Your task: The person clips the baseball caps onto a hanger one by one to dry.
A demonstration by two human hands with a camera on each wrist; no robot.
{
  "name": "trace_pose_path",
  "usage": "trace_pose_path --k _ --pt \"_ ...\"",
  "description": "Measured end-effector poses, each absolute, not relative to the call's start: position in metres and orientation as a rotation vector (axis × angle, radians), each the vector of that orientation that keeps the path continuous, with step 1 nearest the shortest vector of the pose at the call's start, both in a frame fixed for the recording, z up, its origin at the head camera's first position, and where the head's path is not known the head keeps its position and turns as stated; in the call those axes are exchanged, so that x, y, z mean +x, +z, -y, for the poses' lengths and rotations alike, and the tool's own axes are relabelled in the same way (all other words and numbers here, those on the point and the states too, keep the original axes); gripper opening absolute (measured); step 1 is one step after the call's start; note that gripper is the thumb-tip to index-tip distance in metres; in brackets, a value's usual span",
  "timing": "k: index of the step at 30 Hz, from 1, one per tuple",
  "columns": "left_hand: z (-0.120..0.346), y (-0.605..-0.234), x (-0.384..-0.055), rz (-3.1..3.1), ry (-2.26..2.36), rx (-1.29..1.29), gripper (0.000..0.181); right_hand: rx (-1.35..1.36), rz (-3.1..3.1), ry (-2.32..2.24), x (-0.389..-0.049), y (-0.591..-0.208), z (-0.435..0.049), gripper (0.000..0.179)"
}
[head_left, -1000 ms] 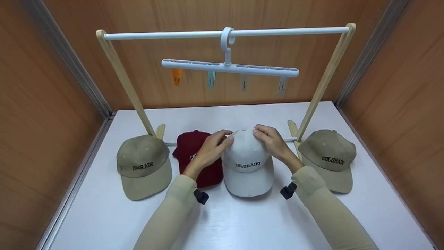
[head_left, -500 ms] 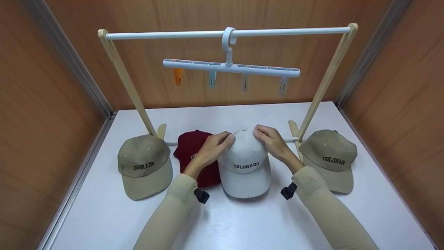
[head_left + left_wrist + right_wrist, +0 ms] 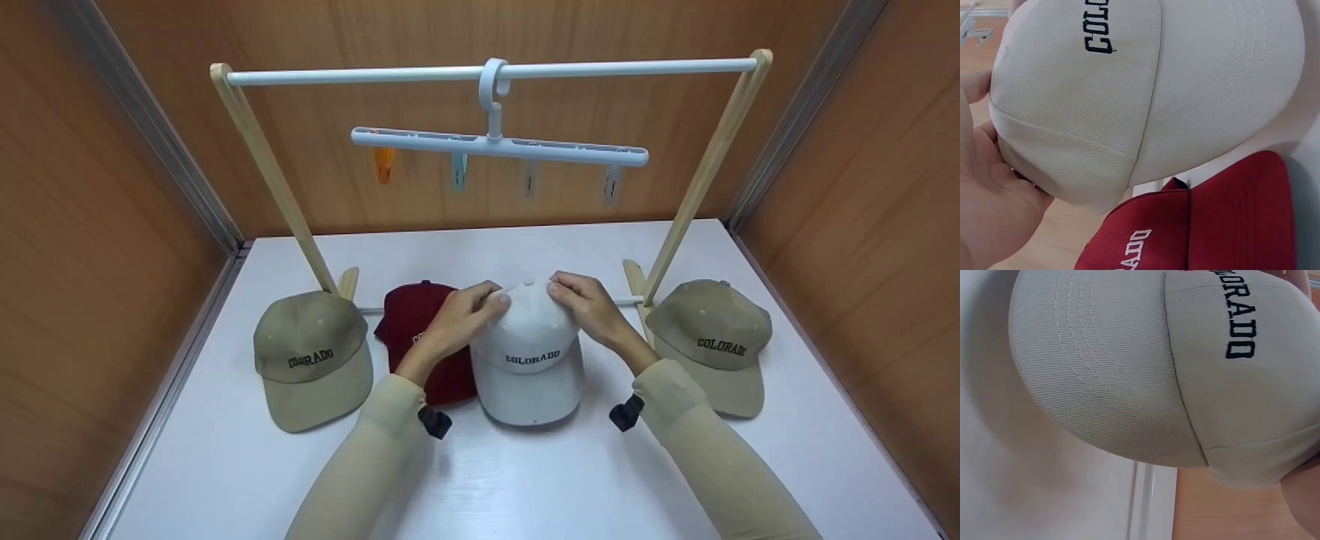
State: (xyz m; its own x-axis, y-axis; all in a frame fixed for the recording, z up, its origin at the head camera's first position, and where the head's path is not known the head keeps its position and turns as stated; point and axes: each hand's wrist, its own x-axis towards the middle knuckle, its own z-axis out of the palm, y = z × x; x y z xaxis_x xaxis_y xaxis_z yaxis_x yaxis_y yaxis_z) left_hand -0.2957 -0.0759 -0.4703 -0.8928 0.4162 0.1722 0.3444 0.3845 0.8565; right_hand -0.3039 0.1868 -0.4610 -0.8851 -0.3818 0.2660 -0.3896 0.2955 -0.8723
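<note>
Both hands hold a white cap (image 3: 529, 330) with dark COLORADO lettering, its brim pointing toward the person. My left hand (image 3: 457, 321) grips the crown's left side near the top, thumb in front and fingers behind. On the opposite side my right hand (image 3: 592, 306) pinches the crown in the same way. The left wrist view shows the left hand's fingers (image 3: 988, 132) tucked behind the cap's fabric. A dark red cap (image 3: 409, 311) lies just left of the white one, partly covered by the left hand and forearm.
Tan caps lie at the far left (image 3: 311, 337) and far right (image 3: 709, 326) of the white table (image 3: 502, 480). Behind stands a wooden-legged rack with a white rail (image 3: 360, 76). From it hangs a pale blue hanger (image 3: 450, 142) with several clips, one an orange clip (image 3: 384, 165).
The white cap has shifted slightly left since a second ago, now overlapping a bit more of the red cap. Both hands keep their hold and have barely moved.
</note>
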Motion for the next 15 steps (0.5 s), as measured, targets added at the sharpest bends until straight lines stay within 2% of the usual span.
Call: trace_pose_path --k 15 --pt "0.0738 -0.4653 -0.2985 -2.555 1.562 0.734 0.034 0.792 2.541 1.623 -0.3046 -0.4616 -0.193 0.028"
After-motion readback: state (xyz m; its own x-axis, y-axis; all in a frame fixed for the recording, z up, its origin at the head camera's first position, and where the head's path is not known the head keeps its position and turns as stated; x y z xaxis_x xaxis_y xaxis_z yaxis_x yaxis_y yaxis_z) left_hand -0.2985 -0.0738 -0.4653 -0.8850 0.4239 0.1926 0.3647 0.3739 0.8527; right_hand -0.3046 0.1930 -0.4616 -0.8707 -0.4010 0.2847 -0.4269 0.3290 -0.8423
